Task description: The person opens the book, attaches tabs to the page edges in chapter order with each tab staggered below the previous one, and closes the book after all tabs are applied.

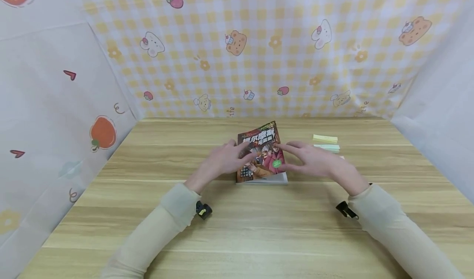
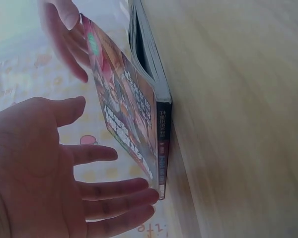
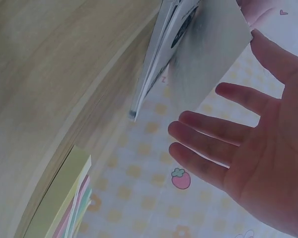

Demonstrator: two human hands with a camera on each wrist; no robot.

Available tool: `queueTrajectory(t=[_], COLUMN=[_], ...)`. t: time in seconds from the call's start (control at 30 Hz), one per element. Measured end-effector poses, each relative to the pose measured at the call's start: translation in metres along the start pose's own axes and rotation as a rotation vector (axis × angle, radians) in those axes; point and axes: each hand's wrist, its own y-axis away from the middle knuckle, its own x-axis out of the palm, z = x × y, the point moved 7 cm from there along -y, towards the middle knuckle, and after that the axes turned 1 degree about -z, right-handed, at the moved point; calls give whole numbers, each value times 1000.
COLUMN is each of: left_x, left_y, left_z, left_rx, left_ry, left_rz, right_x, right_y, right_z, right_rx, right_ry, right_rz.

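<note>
The work surface is a table (image 1: pixel 259 229) of pale wood-grain boards, smooth and matte. It is enclosed on three sides by hanging sheets. The far backdrop (image 1: pixel 259 56) is a yellow-and-white check cloth printed with cartoon bears, rabbits and strawberries. The left sheet (image 1: pixel 55 106) is white with orange fruit and small hearts; the right one (image 1: pixel 444 106) is plain white.

A book (image 1: pixel 262 155) lies flat at the centre of the table, toward the far half. It is a thick paperback with a glossy illustrated cover, a dark spine and a round green sticker near its near right corner. The wrist views show the front cover lifted clear of the page block.

The left hand (image 1: pixel 222 160) is spread at the book's left edge, fingers straight and apart, gripping nothing. The right hand (image 1: pixel 314 160) reaches in from the right, fingers likewise extended and relaxed, fingertips at the cover; whether they touch it cannot be told. Both arms wear cream sleeves (image 1: pixel 163 225).

Stacks of pastel sticky notes (image 1: pixel 326 143), yellow and green, sit to the right of the book, behind the right hand.
</note>
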Motion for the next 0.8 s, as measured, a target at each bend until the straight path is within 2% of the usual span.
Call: queueTrajectory(t=[0.43,0.8], left_x=[9,14], left_y=[0,3], left_z=[-6,-8], left_rx=[14,15], left_ry=[-7,-75], left_rz=[71,112], right_x=[10,17], right_y=[-4,-8], right_z=[1,9], right_rx=[24,-73], right_ry=[54,76], right_rz=[83,86])
